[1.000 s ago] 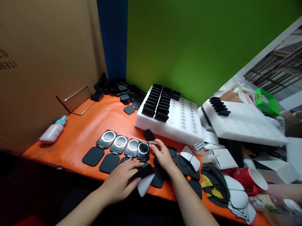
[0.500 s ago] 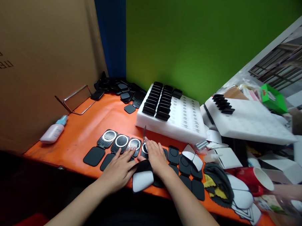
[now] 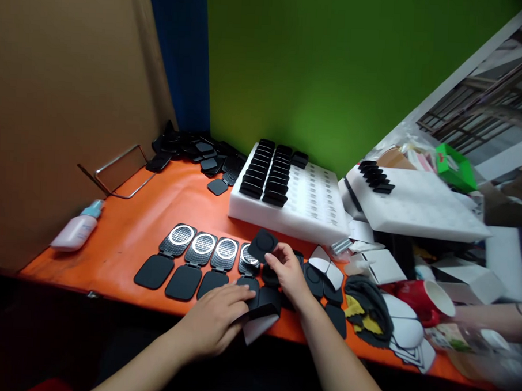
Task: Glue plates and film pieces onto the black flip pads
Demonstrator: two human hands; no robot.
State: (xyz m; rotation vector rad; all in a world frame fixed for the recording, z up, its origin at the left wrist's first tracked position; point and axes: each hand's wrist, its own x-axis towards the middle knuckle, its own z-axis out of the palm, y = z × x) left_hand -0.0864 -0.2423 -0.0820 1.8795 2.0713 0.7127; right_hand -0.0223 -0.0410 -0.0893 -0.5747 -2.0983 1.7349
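Observation:
Between thumb and fingers, my right hand holds up a black square pad with a faint round ring on it. The pad partly covers one of several hinged two-part black pieces, which lie unfolded in a row; those at the left carry white rings over a grid. My left hand rests low at the front edge, its fingertips on the lower flap of one piece. Under its fingers and by the thumb, it grips a bent black sheet with a white back; the thumb is partly hidden.
White foam block with black pieces in slots stands behind; another foam block lies at right. A black pile, wire frame, and bottle sit left. Cloth, red mug and another person's arm are right.
My right hand has lifted the black square pad off the row; the pointed blade seen by its fingers earlier no longer shows. My left hand has shifted down and right, and the white-backed sheet has tilted.

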